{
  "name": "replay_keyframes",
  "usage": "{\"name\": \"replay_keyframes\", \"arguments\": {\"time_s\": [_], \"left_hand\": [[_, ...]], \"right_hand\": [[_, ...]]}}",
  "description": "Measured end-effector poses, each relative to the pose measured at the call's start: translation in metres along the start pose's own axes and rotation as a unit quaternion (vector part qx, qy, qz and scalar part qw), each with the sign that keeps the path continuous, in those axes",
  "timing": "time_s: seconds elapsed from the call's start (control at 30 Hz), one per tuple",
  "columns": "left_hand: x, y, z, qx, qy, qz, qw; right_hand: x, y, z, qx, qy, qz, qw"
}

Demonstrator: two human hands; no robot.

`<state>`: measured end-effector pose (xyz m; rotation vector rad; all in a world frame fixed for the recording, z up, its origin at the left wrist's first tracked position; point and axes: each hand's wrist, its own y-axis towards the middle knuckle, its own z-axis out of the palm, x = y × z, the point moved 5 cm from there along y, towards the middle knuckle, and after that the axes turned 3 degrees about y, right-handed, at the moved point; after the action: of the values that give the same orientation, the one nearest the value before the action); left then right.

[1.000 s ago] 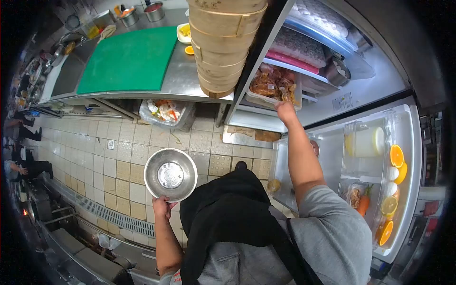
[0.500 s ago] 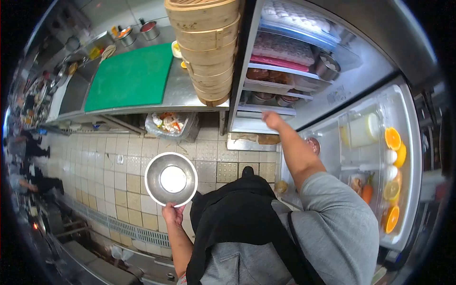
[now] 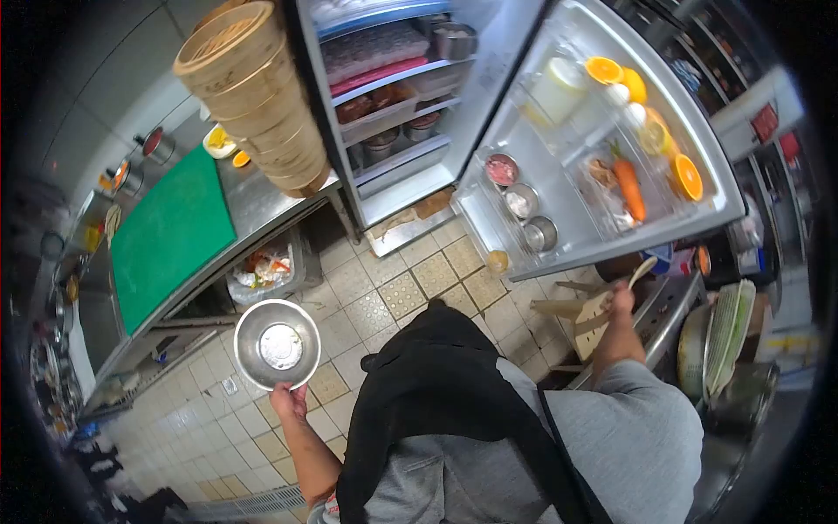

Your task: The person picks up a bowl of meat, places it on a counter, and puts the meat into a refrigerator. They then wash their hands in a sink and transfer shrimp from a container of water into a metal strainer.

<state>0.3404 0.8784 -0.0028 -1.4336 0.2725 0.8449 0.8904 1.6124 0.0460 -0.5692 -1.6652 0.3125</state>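
Observation:
My left hand grips the rim of an empty metal bowl, thumb at its near edge, and holds it over the floor tiles. To the right, beyond the open fridge door, my right hand is closed at the lower end of a pale spoon-like utensil. The hand is small in view, so its exact grip is hard to make out. A pale wooden stool or rack stands just beside that hand.
The open fridge holds trays and metal pots; its door carries oranges, a carrot and small bowls. At left are a green board, stacked bamboo steamers and a waste bin. A metal counter lies at right.
The view has turned right. My right hand has moved from in front of the fridge shelves to the far right, at the pale utensil. My left hand still holds the bowl.

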Motion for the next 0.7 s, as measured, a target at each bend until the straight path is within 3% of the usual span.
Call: {"name": "replay_keyframes", "arguments": {"time_s": [0.03,0.07,0.1,0.2,0.23,0.3,0.37,0.43,0.5,0.53,0.57,0.7], "left_hand": [[-0.009,-0.003,0.004,-0.001,0.016,0.012,1.000],[-0.019,-0.012,0.013,-0.014,0.009,0.034,0.999],[-0.022,-0.012,0.016,-0.009,0.011,0.037,0.999],[-0.023,-0.025,0.011,-0.006,-0.039,0.044,0.998],[-0.020,-0.036,0.008,-0.008,-0.057,0.064,0.996],[-0.019,-0.055,0.012,-0.001,-0.089,0.106,0.990],[-0.010,-0.069,0.001,0.003,-0.103,0.084,0.991],[0.006,-0.078,-0.026,-0.010,-0.102,0.053,0.993],[0.012,-0.087,-0.044,-0.032,-0.110,0.095,0.989],[0.013,-0.095,-0.044,-0.029,-0.112,0.081,0.990],[0.012,-0.102,-0.047,-0.029,-0.118,0.072,0.990],[0.001,-0.088,-0.083,-0.071,-0.132,0.061,0.987]], "right_hand": [[0.058,-0.040,0.020,-0.070,0.006,-0.117,0.991],[0.085,-0.043,0.032,-0.034,0.142,-0.096,0.985],[0.107,-0.034,0.039,0.009,0.188,-0.106,0.976],[0.138,-0.036,0.082,0.024,0.206,-0.066,0.976],[0.134,-0.032,0.090,0.042,0.221,-0.033,0.974],[0.123,-0.036,0.101,0.018,0.297,-0.050,0.953],[0.105,-0.028,0.099,-0.006,0.342,-0.086,0.936],[0.085,-0.022,0.097,0.092,0.350,-0.149,0.920],[0.070,-0.063,0.104,0.151,0.366,-0.069,0.916],[0.061,-0.086,0.107,0.084,0.326,-0.014,0.942],[0.055,-0.108,0.118,0.139,0.312,-0.008,0.940],[-0.016,-0.160,0.156,0.166,0.155,0.050,0.973]]}}
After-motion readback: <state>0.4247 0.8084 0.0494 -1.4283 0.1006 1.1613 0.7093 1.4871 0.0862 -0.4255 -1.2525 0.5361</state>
